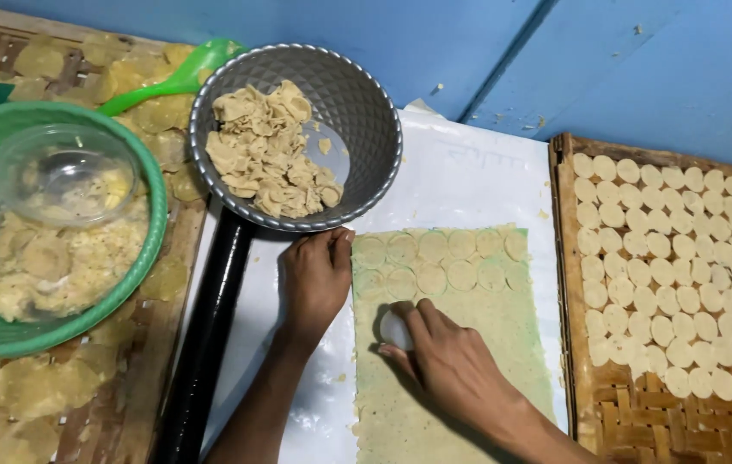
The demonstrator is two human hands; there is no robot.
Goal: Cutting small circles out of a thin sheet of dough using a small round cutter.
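Observation:
A flat sheet of pale greenish dough (478, 344) lies on a white plastic sheet (460, 176). Two rows of round discs (431, 279) are cut into its far end. My right hand (448, 361) grips a small white round cutter (394, 330) and presses it on the dough just below the cut rows, near the sheet's left edge. My left hand (314, 279) rests flat, fingers curled, on the plastic at the dough's far left corner, touching its edge.
A grey bowl (357, 94) with dough scraps sits just beyond my left hand. A black rolling pin (211, 318) lies to the left. A green basin (155, 228) holds soft dough and a clear bowl. A woven tray (576, 344) on the right carries several rows of discs.

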